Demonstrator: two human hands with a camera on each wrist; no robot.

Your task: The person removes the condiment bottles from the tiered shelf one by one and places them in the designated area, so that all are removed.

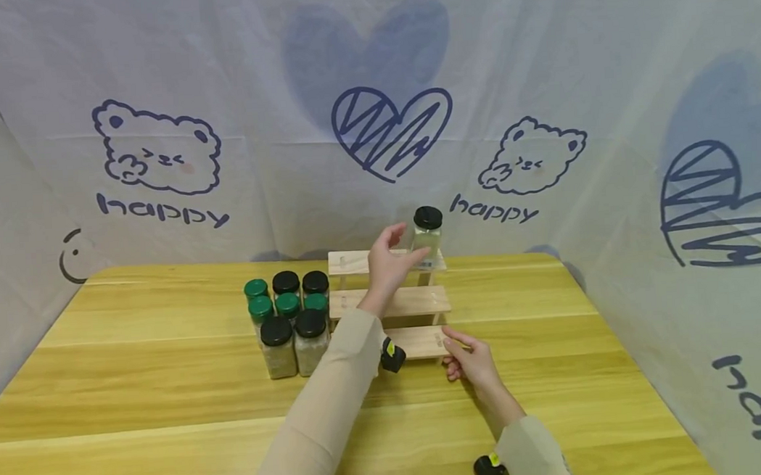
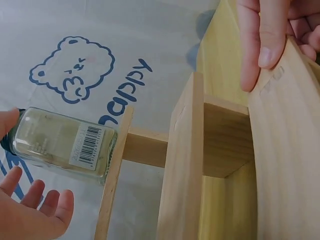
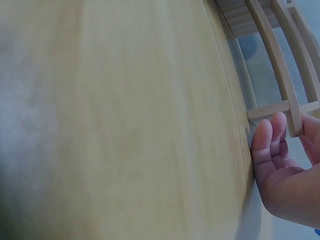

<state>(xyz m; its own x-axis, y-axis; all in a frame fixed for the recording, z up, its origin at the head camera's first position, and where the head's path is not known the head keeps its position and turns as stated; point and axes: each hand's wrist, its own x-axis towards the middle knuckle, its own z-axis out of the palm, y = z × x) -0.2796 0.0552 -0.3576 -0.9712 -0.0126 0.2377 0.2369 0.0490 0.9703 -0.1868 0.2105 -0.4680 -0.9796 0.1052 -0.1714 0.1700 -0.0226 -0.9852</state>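
Note:
A square glass jar (image 1: pixel 427 239) with a black lid stands upright at the right end of the top step of a three-step wooden rack (image 1: pixel 404 301). In the left wrist view the jar (image 2: pixel 65 142) shows a barcode label near its base. Around the jar is my left hand (image 1: pixel 389 264), its thumb and fingers spread apart; the thumb is by the lid and the other fingers stand off the glass. My right hand (image 1: pixel 478 366) pinches the right end of the lowest step, thumb on top. The right wrist view shows its fingers (image 3: pixel 262 137) curled beneath the board.
Left of the rack several jars are grouped on the wooden table (image 1: pixel 168 396). Some have green lids (image 1: pixel 260 307); others, such as a large front jar (image 1: pixel 279 347), have black lids. A printed cloth (image 1: pixel 269 128) hangs behind the table and along its right side.

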